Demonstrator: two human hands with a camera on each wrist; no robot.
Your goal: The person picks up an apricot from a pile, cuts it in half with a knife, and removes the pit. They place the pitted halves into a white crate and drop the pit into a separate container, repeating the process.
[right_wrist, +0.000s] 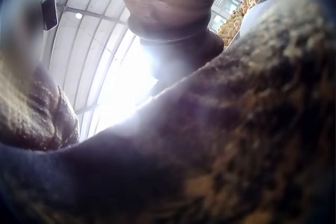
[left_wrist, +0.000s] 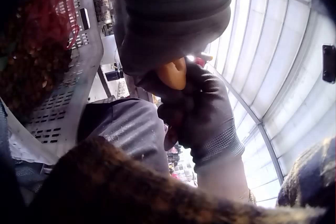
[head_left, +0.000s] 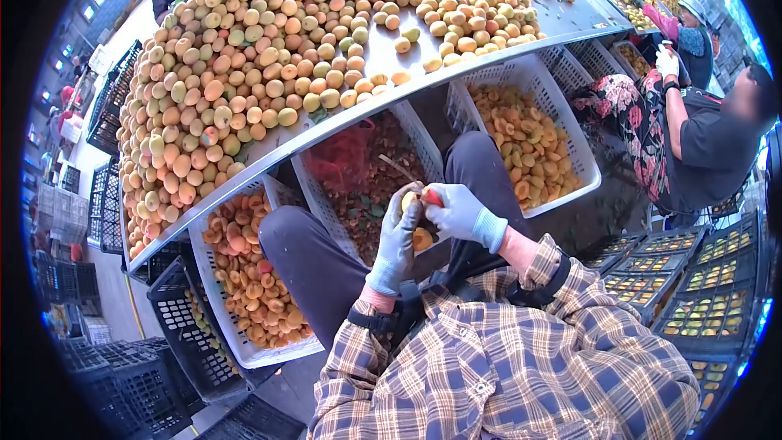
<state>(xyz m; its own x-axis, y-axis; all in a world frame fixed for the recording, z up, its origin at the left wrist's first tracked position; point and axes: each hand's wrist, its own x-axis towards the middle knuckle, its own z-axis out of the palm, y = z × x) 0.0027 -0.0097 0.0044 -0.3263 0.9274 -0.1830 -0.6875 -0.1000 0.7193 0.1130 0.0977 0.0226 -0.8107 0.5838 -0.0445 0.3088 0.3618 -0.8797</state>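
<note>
Both hands wear grey gloves and meet above the lap in the head view. My left hand [head_left: 394,236] holds an apricot [head_left: 409,200], which also shows as an orange fruit [left_wrist: 174,74] in the left wrist view. My right hand [head_left: 467,217] grips a small tool with a red handle [head_left: 432,197], seemingly a knife; a thin pale strip [head_left: 397,168] juts up-left beyond the fingers. Just below the hands appears a cut apricot half [head_left: 422,239]. The right wrist view is mostly filled by sleeve [right_wrist: 252,129] and a bare wrist, hiding the fingers.
Whole apricots [head_left: 244,57] heap on a metal table [head_left: 277,149] ahead. Below its edge stand white crates of apricot halves, left [head_left: 297,348] and right [head_left: 599,175]. Between the knees, another crate [head_left: 432,140] holds brown scraps and a red net bag [head_left: 340,159]. A person [head_left: 709,138] sits at right.
</note>
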